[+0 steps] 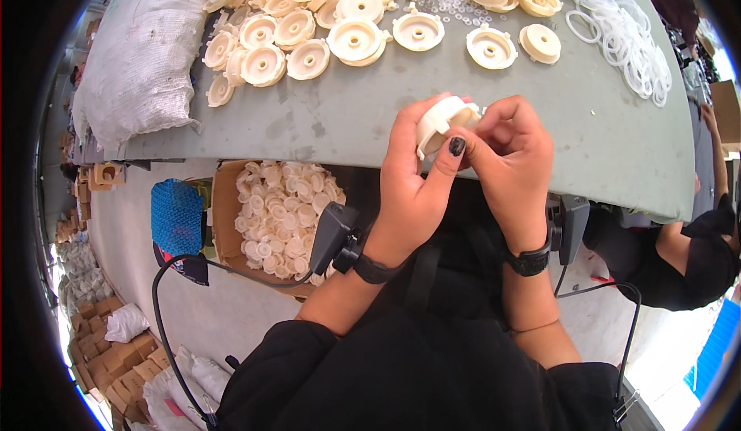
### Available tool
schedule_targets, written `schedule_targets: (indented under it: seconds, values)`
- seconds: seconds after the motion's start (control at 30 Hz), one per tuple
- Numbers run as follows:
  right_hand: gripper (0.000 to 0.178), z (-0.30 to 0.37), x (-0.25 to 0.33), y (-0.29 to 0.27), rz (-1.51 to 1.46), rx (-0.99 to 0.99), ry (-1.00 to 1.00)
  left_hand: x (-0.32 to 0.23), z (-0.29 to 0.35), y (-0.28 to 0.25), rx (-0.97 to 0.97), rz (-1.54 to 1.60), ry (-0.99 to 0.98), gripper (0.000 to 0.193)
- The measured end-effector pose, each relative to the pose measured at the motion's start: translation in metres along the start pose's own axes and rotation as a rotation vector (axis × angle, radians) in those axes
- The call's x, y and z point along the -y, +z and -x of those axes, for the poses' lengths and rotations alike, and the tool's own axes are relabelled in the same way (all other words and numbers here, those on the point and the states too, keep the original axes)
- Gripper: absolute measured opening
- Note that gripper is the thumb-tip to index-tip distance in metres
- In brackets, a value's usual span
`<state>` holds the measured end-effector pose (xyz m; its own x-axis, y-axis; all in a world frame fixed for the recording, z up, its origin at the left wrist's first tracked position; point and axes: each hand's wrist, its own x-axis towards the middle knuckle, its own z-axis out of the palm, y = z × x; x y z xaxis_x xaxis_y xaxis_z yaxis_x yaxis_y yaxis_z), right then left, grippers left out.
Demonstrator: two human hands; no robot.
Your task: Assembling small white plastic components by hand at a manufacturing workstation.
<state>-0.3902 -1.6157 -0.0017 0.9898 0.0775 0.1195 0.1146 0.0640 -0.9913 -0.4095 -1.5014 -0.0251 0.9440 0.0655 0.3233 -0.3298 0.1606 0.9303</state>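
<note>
My left hand (413, 176) is closed round a cream plastic cap (435, 124), round with small lugs on its rim. The cap is tilted on its side above the near edge of the table (309, 126). My right hand (515, 161) meets it from the other side, its thumb at the cap's rim and its fingers curled. Whatever the right fingertips pinch is hidden. Beyond my hands lie two more cream caps, one with its hollow side up (492, 47) and one with its flat side up (540, 43).
Many similar caps (262, 64) are heaped at the back left. Small clear rings (455, 3) lie scattered behind, and large white rings (637, 60) at the right. A white woven sack (143, 60) rests at left; a carton (229, 223) of pale discs stands below. Another person (679, 253) is at right.
</note>
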Motion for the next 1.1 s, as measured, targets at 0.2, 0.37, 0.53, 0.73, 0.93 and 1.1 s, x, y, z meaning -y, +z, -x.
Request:
schedule_targets:
  seconds: [0.2, 0.37, 0.53, 0.73, 0.93, 1.1]
  values:
    - [0.032, -0.007, -0.013, -0.016, 0.21, 0.093, 0.013, -0.009, 0.004, -0.013, 0.101, -0.27, -0.073, 0.03]
    - [0.029, -0.001, -0.009, -0.007, 0.073, 0.14, 0.135, -0.003, 0.0, -0.027, 0.071, 0.402, -0.322, 0.024]
    - [0.029, -0.008, 0.023, -0.005, 0.0, 0.324, 0.244, -0.001, -0.014, -0.054, 0.099, 0.437, -0.377, 0.022]
    - [0.02, -0.104, 0.012, -0.026, 0.613, 0.099, -0.152, 0.012, -0.041, -0.071, -0.105, 0.338, -0.194, 0.03]
    - [0.014, -0.173, -0.011, -0.016, 1.043, 0.228, -0.195, 0.021, -0.043, -0.082, -0.033, 0.514, -0.187, 0.036]
    - [0.014, -0.17, -0.006, 0.006, 1.112, 0.246, -0.029, 0.023, -0.04, -0.087, 0.03, 0.647, -0.173, 0.039]
